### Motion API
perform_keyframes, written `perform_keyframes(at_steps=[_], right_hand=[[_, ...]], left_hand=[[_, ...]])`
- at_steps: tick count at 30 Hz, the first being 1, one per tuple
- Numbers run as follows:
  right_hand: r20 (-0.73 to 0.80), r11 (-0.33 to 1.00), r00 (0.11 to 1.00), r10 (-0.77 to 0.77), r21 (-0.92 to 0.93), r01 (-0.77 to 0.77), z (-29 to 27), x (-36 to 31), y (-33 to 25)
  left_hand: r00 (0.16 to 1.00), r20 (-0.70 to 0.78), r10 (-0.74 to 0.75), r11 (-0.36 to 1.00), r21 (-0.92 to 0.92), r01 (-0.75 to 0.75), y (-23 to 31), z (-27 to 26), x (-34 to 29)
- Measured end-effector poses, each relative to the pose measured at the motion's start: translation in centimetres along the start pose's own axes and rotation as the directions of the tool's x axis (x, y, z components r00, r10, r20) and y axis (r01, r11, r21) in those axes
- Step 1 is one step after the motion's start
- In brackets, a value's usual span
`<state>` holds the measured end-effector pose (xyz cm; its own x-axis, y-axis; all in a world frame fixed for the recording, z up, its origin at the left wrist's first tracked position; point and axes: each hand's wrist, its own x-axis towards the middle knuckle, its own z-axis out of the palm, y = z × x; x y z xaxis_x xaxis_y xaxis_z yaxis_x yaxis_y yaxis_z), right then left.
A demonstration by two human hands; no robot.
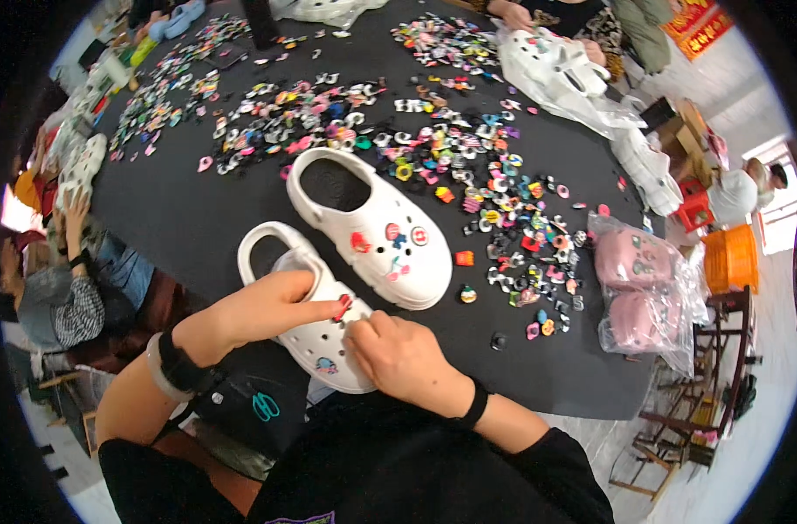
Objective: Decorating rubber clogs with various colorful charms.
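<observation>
A white clog (308,339) lies at the table's near edge, tilted toward me. My left hand (250,312) grips it across the strap side, its thumb pressed against a red shoe charm (343,306) on the upper. My right hand (407,353) is closed at the clog's right side, fingers curled against the upper; the fingertips are partly hidden. Near the toe sits a blue and pink charm (327,365). Just beyond, a second white clog (416,266) rests on the table, bearing several charms, among them a red one (360,243) and a pink cherry-like one (398,272).
Loose colourful charms (320,113) are spread in heaps over the dark table (180,210). Bagged pink clogs (638,288) lie at the right edge. At the far right another person's hands (514,16) are by a bagged white clog (556,65). A co-worker (62,297) sits at left.
</observation>
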<state>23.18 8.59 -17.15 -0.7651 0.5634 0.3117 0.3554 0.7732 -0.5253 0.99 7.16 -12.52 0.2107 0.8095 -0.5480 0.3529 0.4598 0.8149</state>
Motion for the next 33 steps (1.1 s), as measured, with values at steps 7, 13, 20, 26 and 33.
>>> perform_keyframes(at_steps=[7, 13, 20, 26, 33], right_hand=[[0.056, 0.974, 0.996, -0.076, 0.218, 0.062, -0.5, 0.7, 2.4], [0.033, 0.96, 0.991, -0.128, 0.256, 0.116, -0.3, 0.7, 3.3], [0.086, 0.952, 0.981, -0.173, 0.271, 0.144, -0.1, 0.9, 4.0], [0.148, 0.849, 0.981, -0.129, 0.527, 0.033, -0.4, 1.0, 4.6], [0.276, 0.8, 0.96, -0.038, 0.584, -0.136, -2.5, -0.2, 3.6]], left_hand=[[0.999, -0.032, -0.037, 0.999, -0.014, 0.037, 0.0, -0.2, 0.5], [0.995, 0.062, -0.08, 0.997, -0.005, 0.08, 1.4, -0.1, 0.8], [0.999, -0.026, -0.019, 0.997, 0.074, 0.021, 1.9, 0.3, 0.3], [0.997, 0.052, -0.058, 0.99, -0.122, 0.064, 1.0, 0.3, -0.2], [0.995, 0.034, -0.098, 0.995, 0.021, 0.098, 2.0, 0.2, -0.6]])
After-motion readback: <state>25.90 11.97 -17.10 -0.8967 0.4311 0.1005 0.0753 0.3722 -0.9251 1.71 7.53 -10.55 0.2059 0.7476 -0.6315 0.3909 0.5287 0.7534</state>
